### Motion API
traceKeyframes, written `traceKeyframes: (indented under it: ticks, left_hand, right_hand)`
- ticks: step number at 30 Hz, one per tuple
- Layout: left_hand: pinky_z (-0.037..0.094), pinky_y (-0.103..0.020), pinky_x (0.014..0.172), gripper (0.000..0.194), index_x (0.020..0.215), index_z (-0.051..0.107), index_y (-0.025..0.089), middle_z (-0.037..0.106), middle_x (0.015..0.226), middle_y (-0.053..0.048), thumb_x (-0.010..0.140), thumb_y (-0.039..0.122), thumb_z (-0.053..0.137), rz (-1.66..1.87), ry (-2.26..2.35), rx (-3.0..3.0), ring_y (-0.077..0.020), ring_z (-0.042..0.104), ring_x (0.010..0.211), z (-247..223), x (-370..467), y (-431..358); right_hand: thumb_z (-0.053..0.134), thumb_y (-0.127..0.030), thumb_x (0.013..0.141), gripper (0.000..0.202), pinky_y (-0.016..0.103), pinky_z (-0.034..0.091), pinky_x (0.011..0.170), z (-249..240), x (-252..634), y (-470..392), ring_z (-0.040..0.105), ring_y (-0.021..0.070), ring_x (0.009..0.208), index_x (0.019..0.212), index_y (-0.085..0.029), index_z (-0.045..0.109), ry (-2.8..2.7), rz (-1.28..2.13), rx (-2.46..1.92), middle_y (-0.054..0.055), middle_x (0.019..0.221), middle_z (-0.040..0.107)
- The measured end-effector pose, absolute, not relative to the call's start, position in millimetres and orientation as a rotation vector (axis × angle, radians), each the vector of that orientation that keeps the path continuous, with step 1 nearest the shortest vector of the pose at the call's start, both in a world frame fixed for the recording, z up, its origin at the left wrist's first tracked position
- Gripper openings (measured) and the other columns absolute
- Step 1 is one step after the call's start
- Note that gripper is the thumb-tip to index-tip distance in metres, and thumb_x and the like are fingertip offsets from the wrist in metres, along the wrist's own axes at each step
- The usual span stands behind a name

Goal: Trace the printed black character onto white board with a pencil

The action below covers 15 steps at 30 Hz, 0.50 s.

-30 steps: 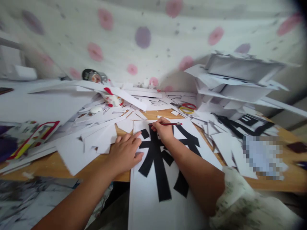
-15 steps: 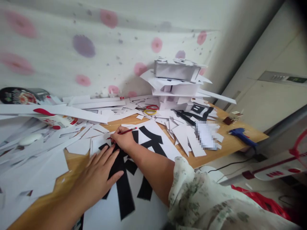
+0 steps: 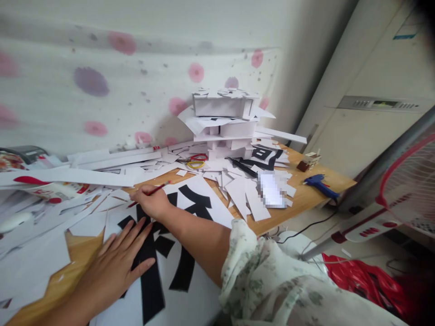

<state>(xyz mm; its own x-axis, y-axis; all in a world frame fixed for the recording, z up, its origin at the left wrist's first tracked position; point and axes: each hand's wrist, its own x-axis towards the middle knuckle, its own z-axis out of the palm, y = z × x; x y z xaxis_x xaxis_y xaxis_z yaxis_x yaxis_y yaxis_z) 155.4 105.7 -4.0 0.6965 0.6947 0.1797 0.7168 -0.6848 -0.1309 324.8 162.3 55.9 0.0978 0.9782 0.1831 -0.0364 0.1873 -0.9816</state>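
Observation:
My right hand is closed around a dark red pencil, its point slanting down to the left by the upper edge of a black cut-out character. The black strokes lie on a large white sheet. Flat on the cut-out and sheet rests my left hand, fingers spread, just below the right hand. My right forearm crosses over the middle of the character and hides part of it.
White paper scraps cover the left of the wooden table. Behind are scissors and a stacked white paper model. On the right lie a pixelated pale object and a blue glue gun; a fan stands beyond.
The view has turned to the right, so everything appears farther left. My right hand and the pencil have shifted slightly over the sheet; my left hand still lies flat.

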Motion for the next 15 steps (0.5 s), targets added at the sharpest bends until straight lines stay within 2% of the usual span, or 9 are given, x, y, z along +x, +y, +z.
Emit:
traceKeyframes:
  ticks: [2, 4, 8, 10, 12, 15]
  left_hand:
    - [0.026, -0.057, 0.111, 0.070, 0.147, 0.038, 0.023, 0.039, 0.152, -0.008, 0.087, 0.060, 0.040, -0.178, -1.135, -2.716, -0.0354, 0.030, 0.142, -4.1, 155.2, 105.4]
    - [0.026, -0.057, 0.112, 0.070, 0.147, 0.039, 0.023, 0.040, 0.152, -0.009, 0.087, 0.060, 0.039, -0.201, -1.121, -2.711, -0.0353, 0.032, 0.141, -3.9, 154.8, 105.6]
    - [0.032, -0.058, 0.108, 0.076, 0.149, 0.034, 0.031, 0.039, 0.152, -0.005, 0.084, 0.068, 0.042, -0.199, -1.119, -2.731, -0.0369, 0.037, 0.138, -0.6, 154.4, 105.4]
    - [0.033, -0.057, 0.108, 0.077, 0.150, 0.031, 0.031, 0.037, 0.153, -0.005, 0.084, 0.068, 0.043, -0.150, -1.134, -2.773, -0.0368, 0.036, 0.139, 3.8, 156.0, 102.2]
    - [0.029, -0.057, 0.111, 0.074, 0.150, 0.029, 0.029, 0.033, 0.155, -0.005, 0.087, 0.065, 0.041, -0.072, -1.195, -2.798, -0.0356, 0.029, 0.142, 10.0, 159.5, 97.0]
    - [0.022, -0.054, 0.114, 0.073, 0.150, 0.029, 0.027, 0.025, 0.158, -0.004, 0.088, 0.064, 0.041, -0.012, -1.293, -2.809, -0.0331, 0.020, 0.146, 20.2, 166.6, 89.9]
  right_hand:
    - [0.061, -0.022, 0.083, 0.015, 0.025, 0.050, 0.081, 77.2, 337.4, 148.9, 0.063, 0.0152, 0.083, 0.069, -0.021, 0.064, -1.390, 1.053, -0.974, -0.003, 0.076, 0.066]
    - [0.056, -0.020, 0.086, 0.012, 0.026, 0.047, 0.091, 100.4, 356.4, 125.1, 0.063, 0.0159, 0.100, 0.079, -0.022, 0.066, -1.541, 1.032, -0.830, -0.001, 0.093, 0.069]
    - [0.050, -0.023, 0.088, 0.016, 0.031, 0.045, 0.099, 135.2, 403.4, 51.5, 0.060, 0.0166, 0.111, 0.091, -0.023, 0.065, -1.715, 1.013, -0.556, 0.002, 0.108, 0.067]
    - [0.050, -0.027, 0.089, 0.016, 0.032, 0.047, 0.097, 141.6, 425.2, 8.1, 0.062, 0.0172, 0.107, 0.088, -0.024, 0.066, -1.837, 1.092, -0.466, 0.003, 0.103, 0.069]
    - [0.048, -0.035, 0.091, 0.021, 0.030, 0.048, 0.091, 141.1, 445.3, -34.2, 0.066, 0.0161, 0.099, 0.088, -0.027, 0.068, -1.853, 1.118, -0.454, 0.005, 0.097, 0.071]
    - [0.040, -0.053, 0.090, 0.035, 0.030, 0.047, 0.082, 131.6, 473.3, -84.7, 0.068, 0.0148, 0.080, 0.084, -0.034, 0.069, -1.929, 1.081, -0.676, 0.008, 0.071, 0.068]
